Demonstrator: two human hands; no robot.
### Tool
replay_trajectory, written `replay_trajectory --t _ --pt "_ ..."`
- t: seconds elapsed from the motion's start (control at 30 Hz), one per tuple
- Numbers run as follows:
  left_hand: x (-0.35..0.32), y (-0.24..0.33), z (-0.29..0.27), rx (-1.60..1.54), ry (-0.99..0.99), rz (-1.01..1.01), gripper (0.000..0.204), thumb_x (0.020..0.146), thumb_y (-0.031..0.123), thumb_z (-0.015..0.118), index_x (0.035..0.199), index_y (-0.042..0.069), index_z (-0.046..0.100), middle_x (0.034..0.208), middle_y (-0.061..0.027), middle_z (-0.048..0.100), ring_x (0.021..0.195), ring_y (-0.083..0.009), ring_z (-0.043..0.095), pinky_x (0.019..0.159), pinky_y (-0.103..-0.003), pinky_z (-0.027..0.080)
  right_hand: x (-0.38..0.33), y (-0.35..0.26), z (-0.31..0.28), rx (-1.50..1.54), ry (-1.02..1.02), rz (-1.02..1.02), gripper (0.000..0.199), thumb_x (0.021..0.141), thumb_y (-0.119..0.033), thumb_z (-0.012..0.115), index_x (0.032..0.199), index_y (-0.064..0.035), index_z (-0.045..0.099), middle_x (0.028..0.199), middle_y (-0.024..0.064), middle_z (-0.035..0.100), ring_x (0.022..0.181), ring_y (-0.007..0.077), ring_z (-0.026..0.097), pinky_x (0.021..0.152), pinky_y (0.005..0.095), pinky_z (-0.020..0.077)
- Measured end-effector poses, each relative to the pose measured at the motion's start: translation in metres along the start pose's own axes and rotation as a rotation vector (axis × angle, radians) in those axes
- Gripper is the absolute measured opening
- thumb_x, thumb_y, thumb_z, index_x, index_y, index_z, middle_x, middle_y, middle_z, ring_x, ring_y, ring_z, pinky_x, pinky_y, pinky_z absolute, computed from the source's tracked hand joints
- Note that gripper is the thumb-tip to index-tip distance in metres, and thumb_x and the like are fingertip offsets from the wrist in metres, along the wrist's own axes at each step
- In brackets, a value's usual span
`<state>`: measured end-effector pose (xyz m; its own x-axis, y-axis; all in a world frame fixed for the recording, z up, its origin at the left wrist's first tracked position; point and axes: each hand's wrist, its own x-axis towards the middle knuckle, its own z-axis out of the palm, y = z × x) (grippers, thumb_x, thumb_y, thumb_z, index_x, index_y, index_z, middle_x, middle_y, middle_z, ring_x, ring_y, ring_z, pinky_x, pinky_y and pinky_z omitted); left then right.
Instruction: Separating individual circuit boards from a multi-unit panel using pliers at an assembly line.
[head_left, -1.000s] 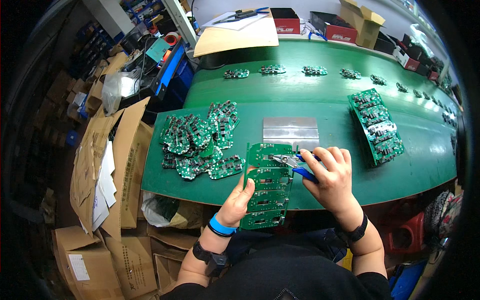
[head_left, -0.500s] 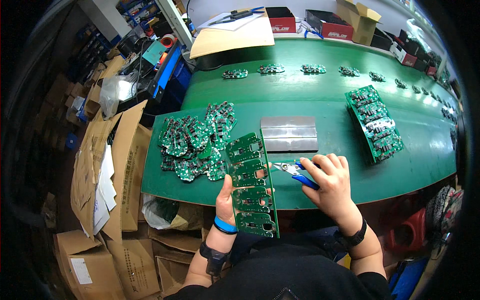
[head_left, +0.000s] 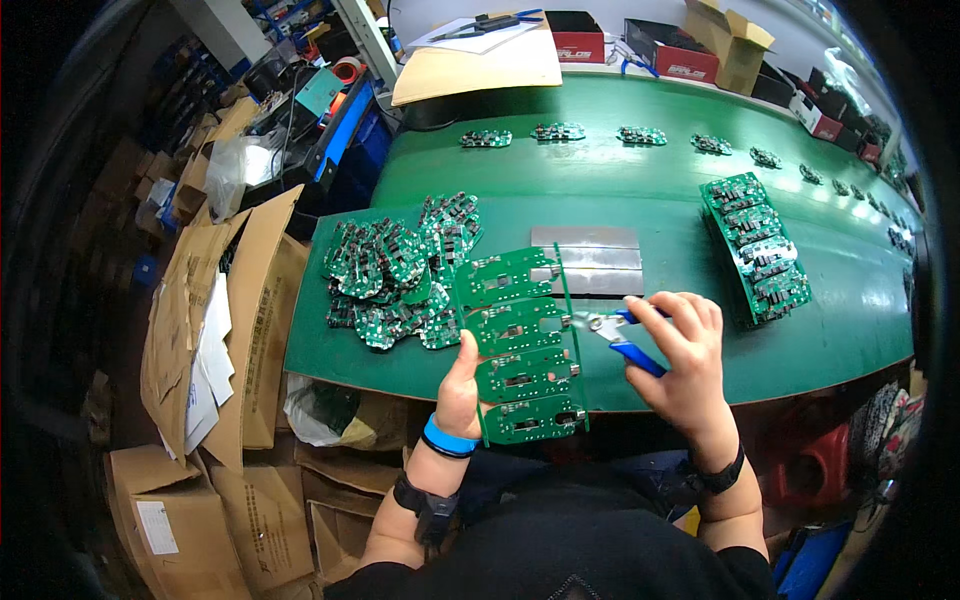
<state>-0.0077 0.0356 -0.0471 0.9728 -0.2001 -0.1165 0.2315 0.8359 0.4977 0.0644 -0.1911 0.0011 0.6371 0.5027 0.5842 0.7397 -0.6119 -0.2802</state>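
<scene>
My left hand (head_left: 460,392) grips a green circuit board panel (head_left: 520,372) by its left edge, thumb on the face and the other fingers hidden behind it. Four-sided board sections stand in a column on the panel, with a thin strip running down its right side. In my right hand (head_left: 687,352) are blue-handled cutting pliers (head_left: 632,345), their metal jaws close to that strip, about midway down. Whether the jaws touch it I cannot tell. Left of the panel lies a heap of small populated circuit boards (head_left: 385,265).
A grey metal block (head_left: 600,262) lies behind the panel. Stacked board panels (head_left: 757,245) stand at the right. Single boards (head_left: 558,132) form a row along the green table (head_left: 450,180). Cardboard boxes (head_left: 270,340) crowd the left, and a red stool (head_left: 815,465) stands lower right.
The panel has turned so its face shows more fully. The pliers and my right hand have shifted slightly right, still beside the panel's right strip. The whole view has shifted a little.
</scene>
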Motion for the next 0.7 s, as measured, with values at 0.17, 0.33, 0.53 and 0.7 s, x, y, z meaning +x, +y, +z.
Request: replay_trajectory --t 0.17,0.33,0.53,0.7 --pt "0.001 -0.004 0.0 0.134 0.034 0.016 0.051 0.098 0.041 0.022 0.137 0.008 0.024 0.129 -0.0141 0.044 0.115 -0.0268 0.049 0.091 -0.042 0.047 0.007 -0.018 0.006 -0.048 -0.081 -0.074 0.056 0.054 -0.018 0.071 0.108 -0.0101 0.059 0.1 0.0069 0.054 0.094 0.0244 0.05 0.084 0.0404 0.0337" --pt "0.0 -0.005 0.01 0.279 0.047 0.133 0.047 0.099 0.034 0.024 0.14 0.012 0.018 0.132 -0.0128 0.04 0.115 -0.0241 0.049 0.092 -0.039 0.047 0.009 -0.021 0.007 -0.069 -0.093 -0.087 0.057 0.054 -0.018 0.072 0.109 -0.0104 0.058 0.101 0.0065 0.054 0.096 0.0242 0.049 0.085 0.0407 0.0332" --pt "0.0 -0.004 0.014 0.357 0.066 0.132 0.045 0.099 0.032 0.024 0.14 0.012 0.018 0.132 -0.0121 0.04 0.117 -0.0217 0.048 0.093 -0.036 0.046 0.009 -0.022 0.003 -0.1 -0.118 -0.09 0.06 0.053 -0.019 0.073 0.11 -0.011 0.057 0.101 0.0061 0.053 0.096 0.024 0.049 0.085 0.0407 0.0331" --pt "-0.001 -0.003 0.017 0.406 0.051 0.158 0.045 0.099 0.032 0.023 0.14 0.012 0.018 0.132 -0.0121 0.041 0.117 -0.0213 0.048 0.093 -0.036 0.046 0.009 -0.021 0.005 -0.117 -0.131 -0.108 0.061 0.052 -0.019 0.074 0.11 -0.0119 0.057 0.101 0.0049 0.053 0.094 0.0223 0.049 0.083 0.0399 0.0337"
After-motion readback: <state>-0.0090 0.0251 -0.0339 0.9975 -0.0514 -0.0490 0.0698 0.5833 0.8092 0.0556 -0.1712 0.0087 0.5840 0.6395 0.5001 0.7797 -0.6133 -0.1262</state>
